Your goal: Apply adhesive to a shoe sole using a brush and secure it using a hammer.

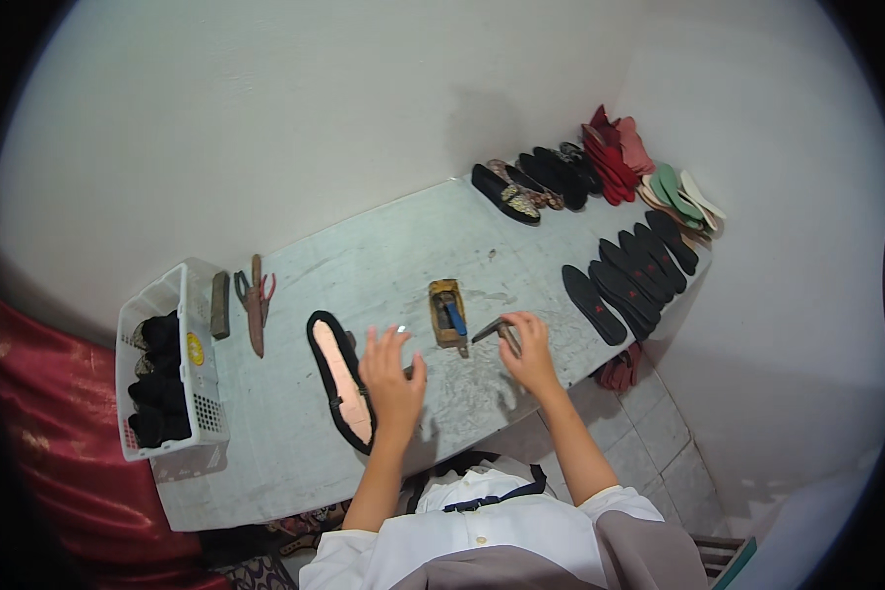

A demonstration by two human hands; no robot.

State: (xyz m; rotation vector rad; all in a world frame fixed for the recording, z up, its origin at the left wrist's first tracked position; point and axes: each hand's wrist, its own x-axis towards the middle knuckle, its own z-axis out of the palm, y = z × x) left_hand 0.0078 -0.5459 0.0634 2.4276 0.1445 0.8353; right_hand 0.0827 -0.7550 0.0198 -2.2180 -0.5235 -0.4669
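My left hand (393, 383) is raised beside a black shoe (344, 379), its fingers apart. The shoe lies sole up on the table, its pale pink underside showing. A small shiny bit shows at my left fingertips, too small to name. My right hand (529, 356) is closed around what looks like a small hammer (490, 329), its dark head pointing left. Between my hands stands a small yellowish box (446, 339) with a blue-handled tool (454, 313) and dark bits inside.
At the left a white plastic basket (204, 379) holds several black shoes. Next to it lie a whetstone-like bar (220, 305) and red-handled pliers (267, 287) by a brown tool. Several black soles (594, 305), finished shoes (506, 194), and red and green pieces (610, 167) line the right side.
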